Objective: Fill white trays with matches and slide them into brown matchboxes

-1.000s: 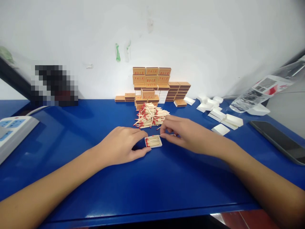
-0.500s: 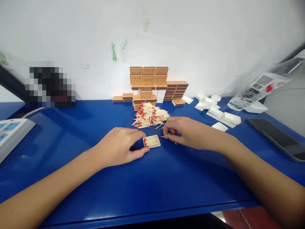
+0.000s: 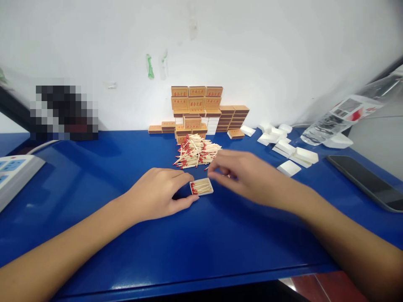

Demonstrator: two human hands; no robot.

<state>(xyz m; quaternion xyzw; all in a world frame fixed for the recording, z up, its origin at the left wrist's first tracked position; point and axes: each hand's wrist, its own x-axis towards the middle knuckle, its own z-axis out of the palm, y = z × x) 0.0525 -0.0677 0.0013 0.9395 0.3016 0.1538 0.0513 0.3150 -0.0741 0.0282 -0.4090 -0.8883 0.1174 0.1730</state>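
Note:
A small white matchbox tray (image 3: 202,187), part filled with red-tipped matches, lies on the blue table (image 3: 189,251). My left hand (image 3: 159,193) rests beside it, thumb and forefinger closed on its left end. My right hand (image 3: 242,172) hovers just right of the tray, blurred by motion, fingers curled together in a pinch; what they hold is smeared. A heap of loose matches (image 3: 197,152) lies just behind the tray.
Stacked brown matchboxes (image 3: 197,107) stand against the white wall. Several empty white trays (image 3: 288,147) lie at the right, with a plastic bag (image 3: 343,117) and a dark phone (image 3: 367,180) beyond. A white power strip (image 3: 14,174) sits at the left edge.
My right hand, which held matches just right of the tray, has shifted left towards the tray and is now blurred. My left hand and the tray have stayed put.

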